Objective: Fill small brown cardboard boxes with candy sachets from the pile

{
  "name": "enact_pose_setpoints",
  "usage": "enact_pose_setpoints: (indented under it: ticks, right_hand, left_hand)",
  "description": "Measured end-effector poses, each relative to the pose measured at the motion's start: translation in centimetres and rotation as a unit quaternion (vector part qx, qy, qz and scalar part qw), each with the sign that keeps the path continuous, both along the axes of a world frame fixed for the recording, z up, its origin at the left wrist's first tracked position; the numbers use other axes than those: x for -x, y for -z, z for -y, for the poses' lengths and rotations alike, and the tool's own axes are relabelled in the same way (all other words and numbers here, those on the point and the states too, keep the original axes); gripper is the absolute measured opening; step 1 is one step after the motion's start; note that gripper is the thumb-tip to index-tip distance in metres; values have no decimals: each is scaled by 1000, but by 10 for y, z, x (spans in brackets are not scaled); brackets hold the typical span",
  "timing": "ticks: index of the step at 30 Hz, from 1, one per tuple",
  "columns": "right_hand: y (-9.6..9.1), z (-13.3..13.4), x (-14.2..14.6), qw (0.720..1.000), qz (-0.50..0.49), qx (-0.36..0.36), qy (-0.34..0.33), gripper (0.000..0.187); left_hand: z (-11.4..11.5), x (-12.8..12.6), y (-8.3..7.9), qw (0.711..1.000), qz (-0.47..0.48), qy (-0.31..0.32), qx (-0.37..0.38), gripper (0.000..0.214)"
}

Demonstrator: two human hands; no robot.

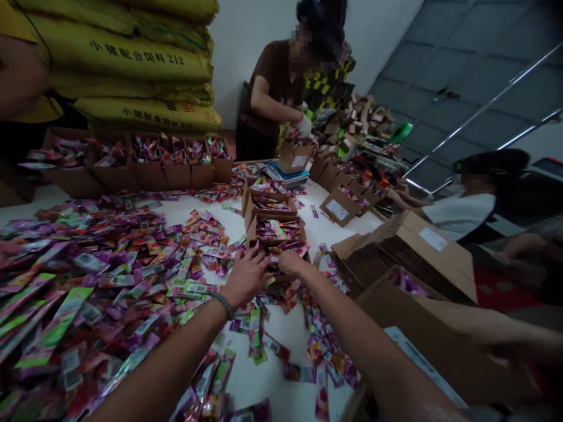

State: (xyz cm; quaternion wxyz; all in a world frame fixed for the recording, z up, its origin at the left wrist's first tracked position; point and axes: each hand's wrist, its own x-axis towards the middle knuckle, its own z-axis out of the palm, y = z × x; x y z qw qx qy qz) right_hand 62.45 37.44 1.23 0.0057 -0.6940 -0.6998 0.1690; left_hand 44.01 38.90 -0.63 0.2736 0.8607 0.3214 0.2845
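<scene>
Sachet carton (252, 231) | just beyond left hand (248, 275), right hand (290, 263) | hands close together; grip: cannot tell

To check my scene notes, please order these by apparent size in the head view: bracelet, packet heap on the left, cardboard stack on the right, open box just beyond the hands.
1. Packet heap
2. Cardboard stack
3. Open box
4. Bracelet
This ranks apparent size only.

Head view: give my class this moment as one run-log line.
left hand: near end of carton row | right hand: beside left hand | grip: unclear | loose sachets: heaped on table's left
</scene>
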Motion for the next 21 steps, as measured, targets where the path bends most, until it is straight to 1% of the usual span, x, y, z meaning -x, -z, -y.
enact_pose_setpoints:
  ticks: [2, 3, 4, 6, 7, 9, 10, 11, 12, 13, 14, 15, 16, 17, 18, 19, 20, 21]
  right_hand:
    - [-2, -9, 5, 1000, 17, -12, 16, 35]
    - [-7, -12, 5, 999, 21, -21, 20, 34]
    - [-16, -14, 3, 999, 21, -34, 22, 34]
    - [-38, -7, -3, 997, 21, -73, 27, 37]
    - [-52, 1, -6, 993, 17, -106, 37, 41]
    - [-75, 27, -4, 979, -8, -191, 64, 45]
    - [-83, 45, 2, 972, -36, -223, 72, 42]
    - [-87, 64, 12, 967, -71, -234, 74, 36]
    - [-87, 84, 24, 969, -109, -212, 62, 29]
    - [-84, 102, 38, 976, -144, -157, 34, 23]
    - [-79, 117, 51, 981, -174, -84, -6, 20]
    - [-73, 129, 61, 979, -200, -9, -49, 25]
    - [-67, 135, 68, 971, -218, 47, -83, 38]
    - [-62, 135, 69, 965, -230, 72, -102, 51]
    - [-59, 129, 64, 966, -231, 63, -99, 58]
    - [-57, 119, 54, 973, -216, 28, -73, 57]
    - [-56, 104, 40, 983, -181, -19, -34, 51]
    - [-55, 88, 24, 990, -128, -60, 8, 48]
  left_hand:
    - [-6, -11, 7, 1000, -13, -4, 14, 39]
    - [-9, -13, 8, 1000, -17, -9, 25, 43]
    - [-12, -14, 8, 999, -16, -10, 36, 50]
    - [-14, -11, 4, 999, -23, 11, 44, 66]
    - [-14, -9, 1, 999, -30, 19, 36, 73]
    - [-11, -6, -6, 999, -43, 13, -2, 81]
    - [-9, -4, -8, 999, -44, 5, -25, 80]
    - [-7, -3, -9, 998, -41, -1, -47, 75]
    - [-5, -2, -10, 997, -33, -2, -66, 67]
    - [-4, 1, -10, 996, -20, 0, -82, 57]
    - [-3, 6, -11, 995, -1, -1, -96, 46]
    - [-2, 13, -11, 994, 24, -10, -105, 36]
    - [-2, 23, -13, 992, 55, -30, -109, 30]
    - [-1, 35, -15, 988, 88, -64, -111, 26]
    - [-1, 50, -18, 981, 114, -111, -115, 22]
    - [-1, 65, -22, 970, 123, -165, -128, 19]
    - [0, 81, -25, 958, 109, -223, -146, 18]
    - [1, 94, -29, 942, 76, -282, -164, 21]
